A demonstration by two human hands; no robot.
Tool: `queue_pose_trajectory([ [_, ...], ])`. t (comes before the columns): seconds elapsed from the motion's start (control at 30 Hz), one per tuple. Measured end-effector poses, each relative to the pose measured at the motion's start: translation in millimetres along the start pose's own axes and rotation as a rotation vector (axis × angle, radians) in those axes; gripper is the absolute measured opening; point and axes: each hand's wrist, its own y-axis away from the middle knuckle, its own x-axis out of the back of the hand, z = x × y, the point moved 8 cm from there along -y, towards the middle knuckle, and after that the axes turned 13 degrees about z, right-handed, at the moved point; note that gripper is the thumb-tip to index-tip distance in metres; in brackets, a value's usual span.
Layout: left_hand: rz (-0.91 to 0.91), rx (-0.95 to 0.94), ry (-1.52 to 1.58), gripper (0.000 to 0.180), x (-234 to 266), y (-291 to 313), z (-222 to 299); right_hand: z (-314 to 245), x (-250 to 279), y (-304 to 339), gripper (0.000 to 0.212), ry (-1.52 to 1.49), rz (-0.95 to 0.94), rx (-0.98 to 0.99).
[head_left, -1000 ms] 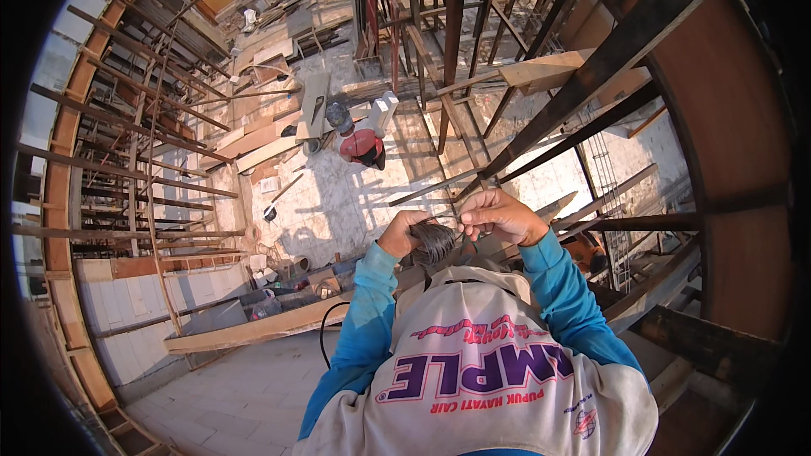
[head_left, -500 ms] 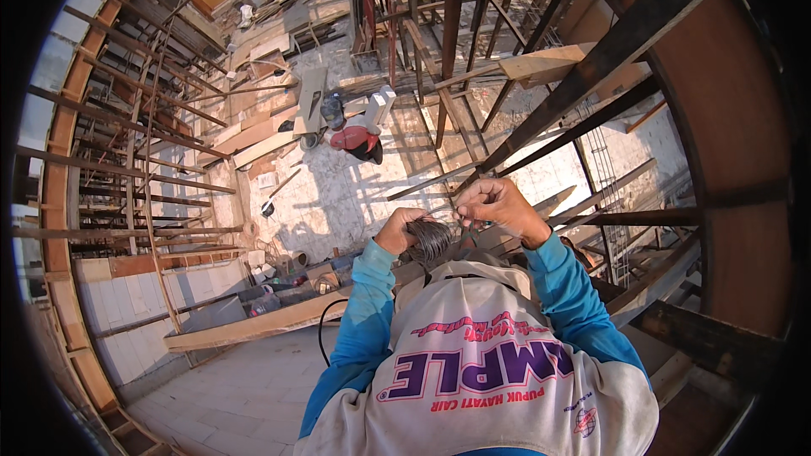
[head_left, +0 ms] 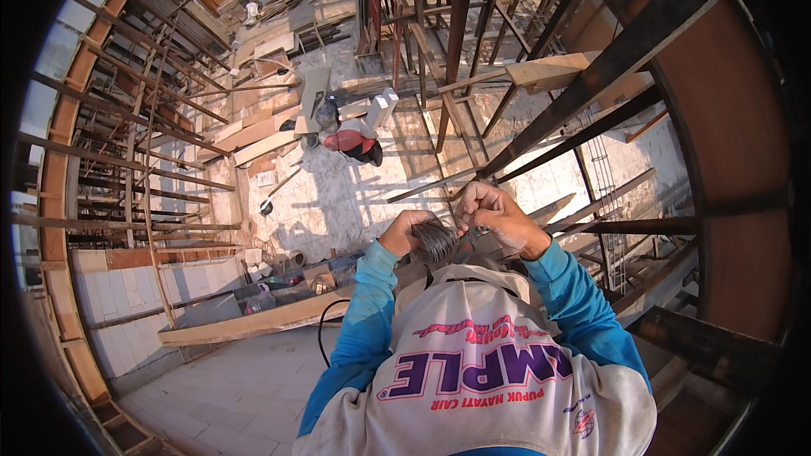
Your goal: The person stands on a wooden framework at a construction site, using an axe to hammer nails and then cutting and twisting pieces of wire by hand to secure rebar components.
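A bundle of thin grey wire (head_left: 434, 242) is gripped in my left hand (head_left: 406, 232), its strands curving over toward my chest. Close beside the bundle, my right hand (head_left: 497, 218) has its fingers curled together in a pinch near the strand ends. Something small and greenish shows under those fingers, too small to make out. Both hands are raised in front of my chest, high above the floor below.
Dark beams (head_left: 608, 59) slant past on my right, beside a wooden panel (head_left: 718, 118). Far below, a person in red (head_left: 355, 142) bends near white blocks (head_left: 382, 107). A timber plank (head_left: 253, 323) runs at lower left, and scaffold poles (head_left: 127, 173) stand on the left.
My right hand has drawn slightly down and closer to the wire bundle, its fingers curling more. My left hand has shifted a little to the right with the bundle still held.
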Motion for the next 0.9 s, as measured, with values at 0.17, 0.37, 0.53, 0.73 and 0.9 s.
queue_pose_trajectory([
  [0.17,0.058,0.113,0.018,0.038,-3,-18,-37,-102,-10,17,0.011,-0.062,0.060,0.142],
  [0.37,0.384,0.120,-0.033,0.031,58,-22,-155,-345,24,158,0.008,-0.126,0.107,1.022],
  [0.53,0.952,0.171,0.001,0.010,123,8,-173,-347,70,197,0.004,0.011,0.360,1.189],
  [0.73,1.068,0.143,0.142,0.010,120,-7,-90,-256,144,147,0.012,0.141,0.799,0.855],
  [0.9,0.869,-0.148,0.149,0.013,62,-68,0,-135,149,63,0.047,0.823,0.719,0.469],
])
